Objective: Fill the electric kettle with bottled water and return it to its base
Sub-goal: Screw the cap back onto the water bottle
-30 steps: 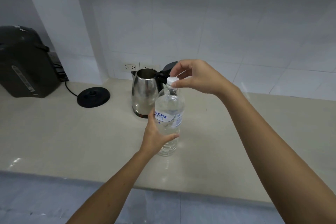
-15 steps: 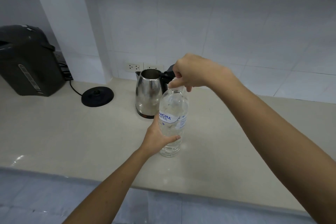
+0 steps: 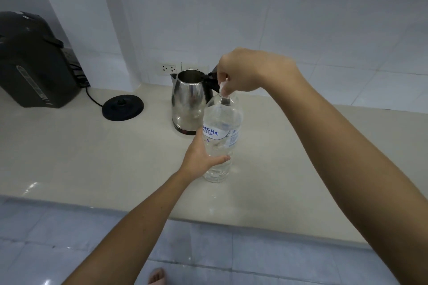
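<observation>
Cap: unchanged, my right fingers stay pinched on it. Bottle: clamped in my left fingers. Kettle: just behind.

Beige countertop, bearing kettle, base, bottle, dispenser

White tiled walls rise behind a pale beige counter; grey floor tiles lie near.
</observation>
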A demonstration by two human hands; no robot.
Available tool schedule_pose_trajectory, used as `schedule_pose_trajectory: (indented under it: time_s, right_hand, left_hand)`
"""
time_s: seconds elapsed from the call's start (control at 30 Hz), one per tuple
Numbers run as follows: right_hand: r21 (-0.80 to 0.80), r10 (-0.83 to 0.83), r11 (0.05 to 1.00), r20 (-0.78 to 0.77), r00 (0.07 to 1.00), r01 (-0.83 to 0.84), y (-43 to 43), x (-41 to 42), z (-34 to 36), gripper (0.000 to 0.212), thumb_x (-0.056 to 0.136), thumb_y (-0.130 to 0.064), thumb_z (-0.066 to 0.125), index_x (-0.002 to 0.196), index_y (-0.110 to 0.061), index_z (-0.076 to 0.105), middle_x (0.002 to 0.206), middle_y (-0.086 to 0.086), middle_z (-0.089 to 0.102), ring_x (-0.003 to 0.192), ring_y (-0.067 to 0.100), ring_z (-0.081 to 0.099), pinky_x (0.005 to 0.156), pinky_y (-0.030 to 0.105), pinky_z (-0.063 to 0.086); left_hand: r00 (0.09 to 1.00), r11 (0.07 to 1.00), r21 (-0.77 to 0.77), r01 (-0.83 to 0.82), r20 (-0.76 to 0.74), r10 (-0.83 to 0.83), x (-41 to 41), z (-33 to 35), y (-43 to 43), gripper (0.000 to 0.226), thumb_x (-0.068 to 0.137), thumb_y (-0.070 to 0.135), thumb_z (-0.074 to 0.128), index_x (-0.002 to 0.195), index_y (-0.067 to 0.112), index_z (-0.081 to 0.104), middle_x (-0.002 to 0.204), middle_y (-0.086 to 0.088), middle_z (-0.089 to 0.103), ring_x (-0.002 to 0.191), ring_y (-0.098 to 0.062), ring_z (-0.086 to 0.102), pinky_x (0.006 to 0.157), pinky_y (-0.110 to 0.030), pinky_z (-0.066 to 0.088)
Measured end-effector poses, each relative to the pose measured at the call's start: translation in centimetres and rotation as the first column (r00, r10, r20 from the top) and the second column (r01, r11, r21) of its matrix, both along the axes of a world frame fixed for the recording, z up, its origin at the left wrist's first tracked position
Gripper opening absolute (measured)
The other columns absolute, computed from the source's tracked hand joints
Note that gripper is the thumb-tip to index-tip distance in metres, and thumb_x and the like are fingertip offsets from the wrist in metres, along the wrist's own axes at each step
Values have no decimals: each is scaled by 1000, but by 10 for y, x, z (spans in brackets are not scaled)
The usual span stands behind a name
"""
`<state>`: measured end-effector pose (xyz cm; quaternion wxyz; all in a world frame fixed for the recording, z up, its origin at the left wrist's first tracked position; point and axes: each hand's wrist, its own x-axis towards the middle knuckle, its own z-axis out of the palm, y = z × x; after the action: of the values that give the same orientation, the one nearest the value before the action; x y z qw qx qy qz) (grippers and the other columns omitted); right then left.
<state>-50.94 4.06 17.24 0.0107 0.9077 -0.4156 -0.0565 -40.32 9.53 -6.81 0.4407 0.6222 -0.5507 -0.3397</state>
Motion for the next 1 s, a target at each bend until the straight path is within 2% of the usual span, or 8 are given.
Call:
schedule_pose_trajectory:
  time_s: [0.13,0.3,0.47,0.6,0.7,0.8,0.9,1.0]
  right_hand:
    - [-79,-199,977,31,980,200,3,20,-17,25,94,-19,55,114,-5,63,81,8,50,69,26,50,46,24,31]
    - [-65,-280,953,188,941,297,-2,24,-34,12,95,-14,49,100,-9,59,95,10,50,80,27,46,46,24,29]
    - [1,-237,968,343,909,251,11,-3,-30,39,90,-47,56,102,-11,57,89,6,47,80,27,47,60,31,35]
    - [-48,-208,967,427,880,252,13,-20,-52,61,80,-67,55,105,-11,55,88,4,54,79,26,51,62,33,38]
    - [21,-186,977,561,807,210,6,-21,-63,51,81,-59,62,97,-12,54,85,4,57,78,26,53,60,31,36]
    - [85,-156,987,643,750,133,2,-19,-63,37,83,-46,65,94,-13,55,85,1,57,80,21,52,57,28,33]
    - [88,-83,995,617,782,36,-4,-25,-60,29,87,-38,64,103,-15,60,92,-3,55,83,16,49,61,22,33]
    - [114,-69,994,591,804,2,-15,-33,-56,29,89,-32,64,115,-19,61,103,-5,53,90,11,48,71,19,35]
  left_hand:
    - [1000,999,-16,-28,9,28,-1,-2,-1,104,59,34,91,142,29,29,136,13,52,124,-6,49,104,-25,39]
    - [1000,999,-22,-27,0,27,-2,-2,0,104,58,33,91,142,30,29,135,15,52,122,-5,50,103,-26,41]
    - [996,1000,-2,15,-83,-15,-1,-1,3,99,64,27,89,141,36,28,131,23,49,116,6,48,93,-10,34]
    - [985,979,110,173,-37,-170,12,-8,1,94,65,27,89,135,48,28,130,26,52,119,4,52,102,-23,42]
    - [957,930,236,282,-3,-290,28,-18,-1,99,64,30,87,133,56,21,134,27,49,125,2,50,106,-33,44]
    - [944,914,272,303,49,-327,37,-24,-3,94,67,23,85,124,63,22,130,30,49,122,4,49,103,-29,46]
    - [947,922,262,286,71,-314,39,-23,-10,82,69,19,85,126,46,34,123,26,51,109,4,54,90,-16,48]
    - [944,924,256,283,100,-316,44,-25,-23,87,57,40,89,130,36,42,127,8,51,107,-6,58,92,-26,51]
